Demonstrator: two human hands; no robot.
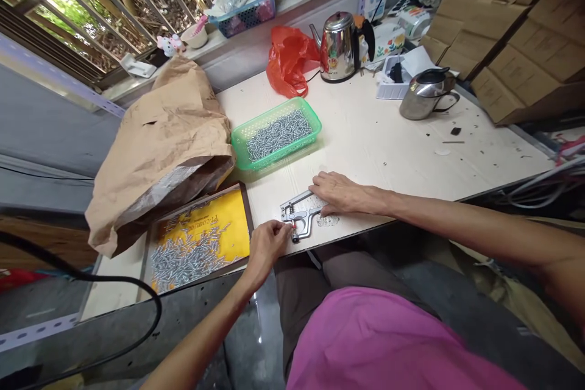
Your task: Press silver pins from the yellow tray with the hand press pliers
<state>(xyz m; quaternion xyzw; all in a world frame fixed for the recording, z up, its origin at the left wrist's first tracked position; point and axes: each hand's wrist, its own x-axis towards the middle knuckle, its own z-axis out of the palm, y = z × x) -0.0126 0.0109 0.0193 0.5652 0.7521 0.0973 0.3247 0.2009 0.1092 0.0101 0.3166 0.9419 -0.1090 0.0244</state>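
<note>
Setting: a pale tabletop (393, 140) is standing under a barred window, with cardboard boxes (507, 30) stacking up at its right end.

Item 1: a metal hand press tool (302, 213) is lying at the near edge of the tabletop, just in front of the seated person.

Item 2: the right hand (336, 192) is lying palm down over the tool's handle, fingers stretched out and not curled round it.

Item 3: the left hand (266, 247) is curling closed, thumb and forefinger pinching at the tool's head; whether a part is sitting between them is too small to tell.

Item 4: a green basket (311, 111) is holding small silvery metal pieces, near and beyond the tool.

Item 5: a yellow tray (235, 225) is carrying more of the same pieces, just left of the left hand.

Item 6: a brown paper bag (164, 140) is slumping open at the tabletop's left end, beside the basket and partly overlapping the tray.

Item 7: a red plastic bag (289, 58) and a steel kettle (339, 46) are sitting together at the far side; a second steel jug (423, 97) is standing to their right.
</note>
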